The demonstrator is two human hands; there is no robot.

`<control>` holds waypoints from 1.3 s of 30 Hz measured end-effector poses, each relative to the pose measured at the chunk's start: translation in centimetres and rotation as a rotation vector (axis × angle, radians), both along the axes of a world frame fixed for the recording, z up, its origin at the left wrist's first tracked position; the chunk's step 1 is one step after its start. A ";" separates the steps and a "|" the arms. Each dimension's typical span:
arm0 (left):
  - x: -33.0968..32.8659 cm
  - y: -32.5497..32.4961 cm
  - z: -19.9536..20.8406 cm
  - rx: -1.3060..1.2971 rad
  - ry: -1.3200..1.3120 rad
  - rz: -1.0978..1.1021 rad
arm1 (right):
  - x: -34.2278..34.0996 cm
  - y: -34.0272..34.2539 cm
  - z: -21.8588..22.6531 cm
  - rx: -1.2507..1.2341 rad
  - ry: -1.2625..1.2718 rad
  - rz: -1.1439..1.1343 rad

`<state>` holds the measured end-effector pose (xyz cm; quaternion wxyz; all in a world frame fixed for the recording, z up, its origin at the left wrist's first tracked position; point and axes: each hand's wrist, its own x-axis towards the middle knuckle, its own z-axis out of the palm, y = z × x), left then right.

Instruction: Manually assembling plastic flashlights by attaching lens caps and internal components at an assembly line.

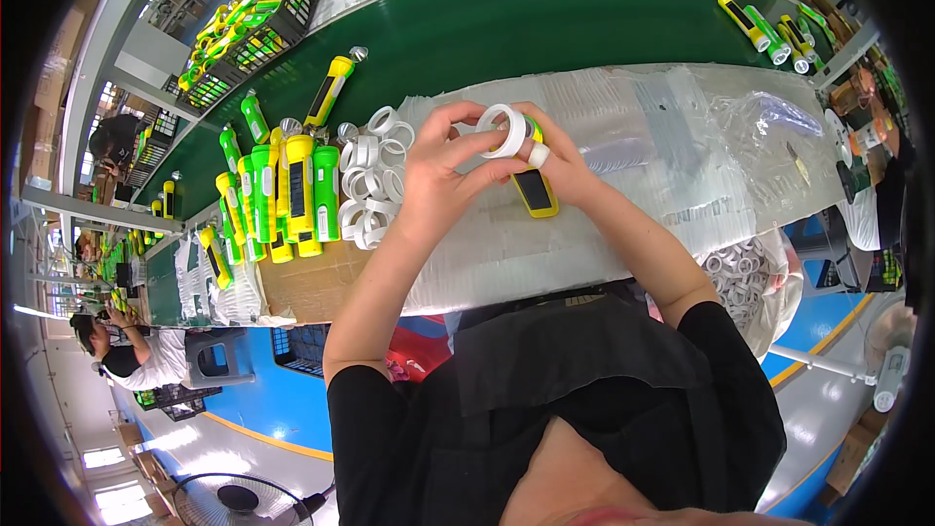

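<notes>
In front of my chest, my left hand [443, 170] pinches a white plastic ring [516, 136] between its thumb and fingers. My right hand [563, 170], with a white wrap on one finger, is closed around a yellow flashlight [535, 197] with a dark panel along its side. The ring is at the flashlight's upper end; fingers hide whether it sits around the head or just beside it. Loose white rings [364, 183] are heaped left of my left forearm. Beyond them, several yellow and green flashlights [300, 185] lie side by side.
A black crate [292, 15] of flashlights stands at the far left, beside the green belt [584, 15]. More flashlights [769, 34] lie far right. Clear plastic film [662, 127] covers the bench. A white sack of rings [745, 282] hangs below its right edge. Other people work at both sides.
</notes>
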<state>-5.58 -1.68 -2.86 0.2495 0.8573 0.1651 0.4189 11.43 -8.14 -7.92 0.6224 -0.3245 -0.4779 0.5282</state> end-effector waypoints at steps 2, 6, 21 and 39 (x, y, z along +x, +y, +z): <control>0.0 0.0 0.3 -0.003 0.013 -0.004 | 0.6 0.1 -0.5 0.043 0.027 0.121; 0.3 -0.1 1.3 -0.012 0.058 -0.032 | 0.6 0.2 -0.1 0.215 -0.016 -0.110; 3.7 -2.3 1.0 -0.236 0.186 -0.102 | 7.2 0.8 12.9 0.214 -1.410 0.314; 4.8 -2.7 0.1 -0.091 0.067 -0.061 | 6.3 -1.3 11.1 0.110 -1.450 -0.066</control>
